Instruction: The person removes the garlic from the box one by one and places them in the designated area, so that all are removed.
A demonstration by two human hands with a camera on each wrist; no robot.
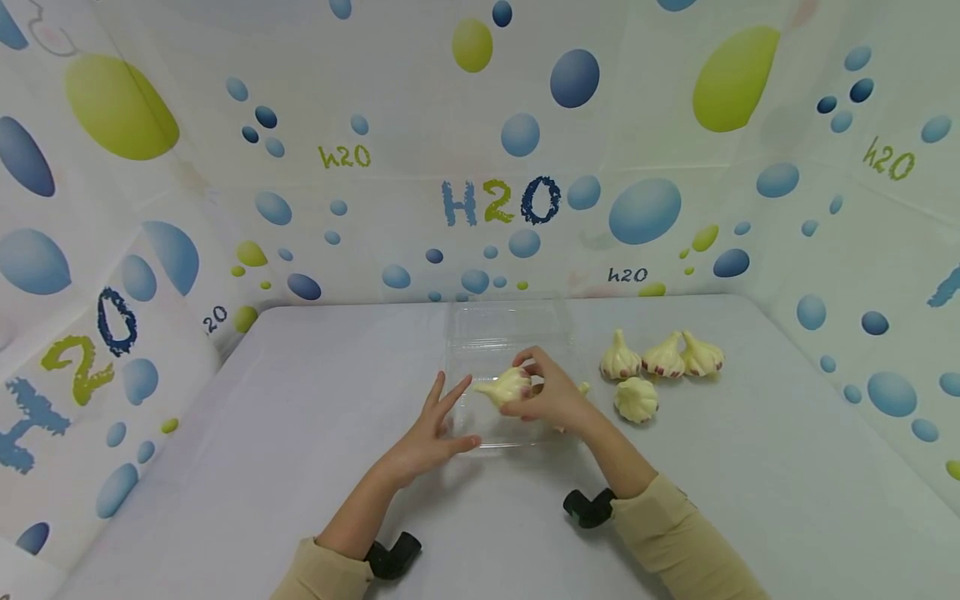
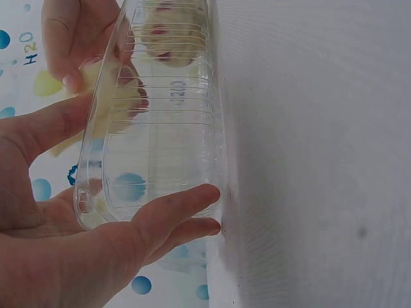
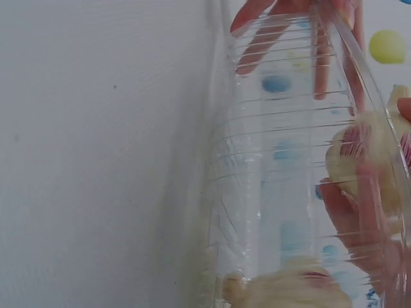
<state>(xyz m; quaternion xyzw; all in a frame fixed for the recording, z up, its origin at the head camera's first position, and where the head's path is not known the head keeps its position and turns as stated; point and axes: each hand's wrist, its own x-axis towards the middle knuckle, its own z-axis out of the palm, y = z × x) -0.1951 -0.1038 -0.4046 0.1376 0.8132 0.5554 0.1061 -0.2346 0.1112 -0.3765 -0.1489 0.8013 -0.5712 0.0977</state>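
Note:
My right hand (image 1: 553,393) holds a cream garlic bulb (image 1: 506,387) with purple-tinged cloves over a clear plastic container (image 1: 517,444). The bulb's stem points left, and thumb and fingers grip its rounded end. At the container's left side is my left hand (image 1: 423,443), fingers spread and straight; in the left wrist view its fingers reach along the container's end wall (image 2: 122,192). Another garlic bulb (image 2: 174,38) lies inside the container's right part, mostly hidden behind my right hand in the head view and seen through the plastic in the right wrist view (image 3: 292,289).
Right of the container, several garlic bulbs (image 1: 621,358) stand on the white table (image 1: 750,467), and one bulb (image 1: 636,400) lies nearer with its stem out of sight. The container's clear lid (image 1: 510,321) leans open at the back, before a patterned curtain (image 1: 405,75).

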